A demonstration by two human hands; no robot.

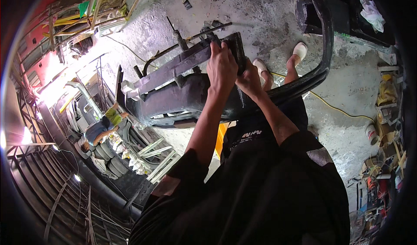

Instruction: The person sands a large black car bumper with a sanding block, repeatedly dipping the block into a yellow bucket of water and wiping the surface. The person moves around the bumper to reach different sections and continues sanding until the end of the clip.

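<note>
A large black car bumper (173, 98) lies across in front of me, its inner side with brackets and a long bar (169, 69) facing up. My left hand (222, 66) is closed over the bar's right end, fingers curled onto it. Beside it, my right hand (249, 79) grips the black end piece (236, 49) of the bumper from the right, its fingertips partly hidden. The hands are close together. Anything small between the fingers cannot be made out. A curved black arm (323, 49) of the bumper sweeps round on the right.
My feet in white clogs (300, 50) stand beyond the bumper, near a yellow cable (334, 108) on the floor. A tub (372, 134) and cluttered shelves (386, 114) line the right. A white rag (372, 13) hangs upper right. Another person (102, 130) bends over at left near stacked tyres (108, 158).
</note>
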